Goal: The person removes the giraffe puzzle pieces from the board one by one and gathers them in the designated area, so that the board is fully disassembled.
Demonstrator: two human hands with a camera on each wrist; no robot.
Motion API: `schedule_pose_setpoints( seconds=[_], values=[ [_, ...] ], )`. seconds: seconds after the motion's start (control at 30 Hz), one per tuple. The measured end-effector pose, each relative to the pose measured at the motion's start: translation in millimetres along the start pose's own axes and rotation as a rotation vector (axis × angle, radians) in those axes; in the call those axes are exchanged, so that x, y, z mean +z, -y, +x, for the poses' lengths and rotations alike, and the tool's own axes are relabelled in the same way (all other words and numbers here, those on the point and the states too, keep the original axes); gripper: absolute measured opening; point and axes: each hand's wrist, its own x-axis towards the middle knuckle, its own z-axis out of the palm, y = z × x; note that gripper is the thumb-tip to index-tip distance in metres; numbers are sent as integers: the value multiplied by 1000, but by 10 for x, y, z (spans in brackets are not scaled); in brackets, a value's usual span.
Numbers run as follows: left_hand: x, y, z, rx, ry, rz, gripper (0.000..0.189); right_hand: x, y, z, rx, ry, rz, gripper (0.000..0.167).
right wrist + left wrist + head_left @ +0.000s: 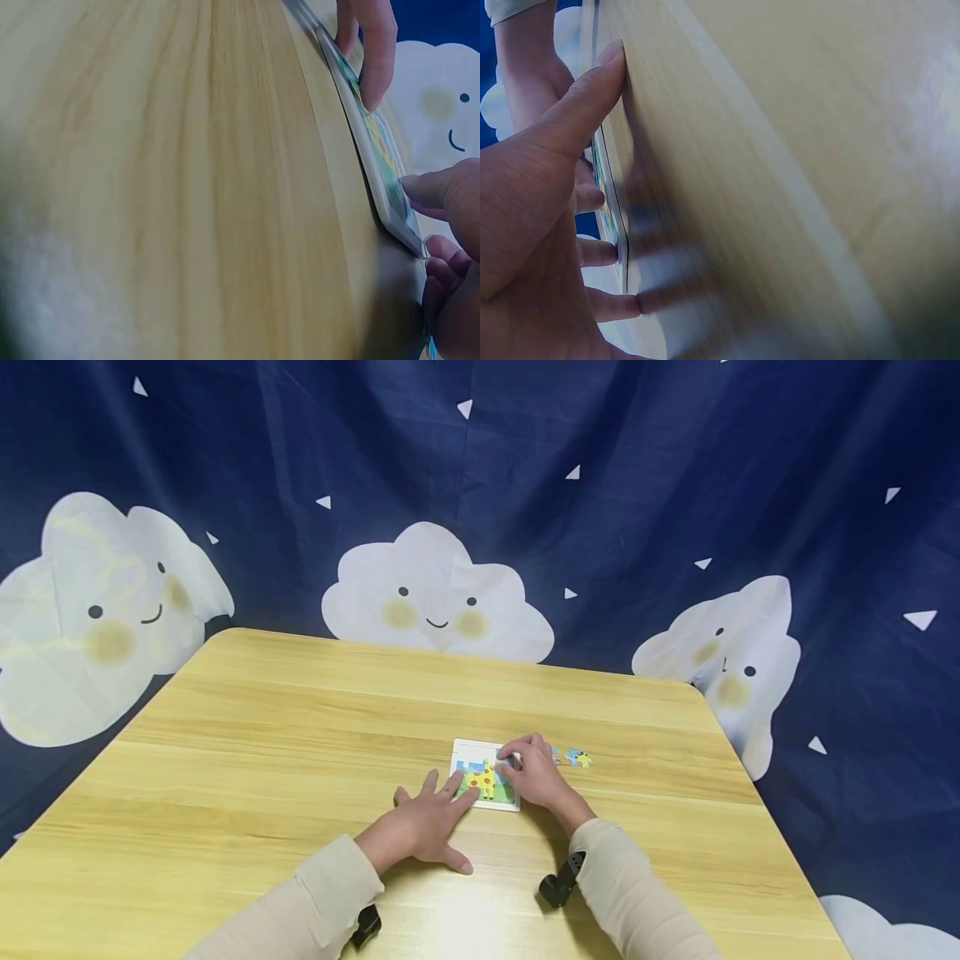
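Observation:
A small jigsaw puzzle (pixel 480 781) with a yellow giraffe lies partly filled in its white-rimmed tray (pixel 471 747); the tray's upper strip shows white. My left hand (pixel 426 827) has its fingers spread, two fingertips resting on the tray's left part and the thumb out over the table. At the tray's right side, my right hand (pixel 538 777) pinches a bluish puzzle piece (pixel 507 762) between thumb and forefinger, low against the picture. The right wrist view shows the right thumb (pixel 427 184) touching the puzzle's surface, with the other fingers curled beside the rim. My hand hides most of that piece.
Several loose puzzle pieces (pixel 579 757), blue and yellow, lie just right of my right hand. The wooden table (pixel 300 735) reaches to a dark blue curtain (pixel 525 468) printed with white clouds. A black wrist camera (pixel 558 883) hangs under the right sleeve.

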Motion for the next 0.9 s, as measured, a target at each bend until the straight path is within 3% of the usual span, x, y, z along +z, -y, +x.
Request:
schedule_pose_setpoints(
  seconds=[0.63, 0.9],
  values=[
    [-5, 1, -7, 2, -1, -7, 104, 30, 10, 11, 8, 5, -8, 5],
    [-3, 0, -3, 3, -2, -12, 104, 7, 28, 16, 21, 9, -10, 12]
  ],
)
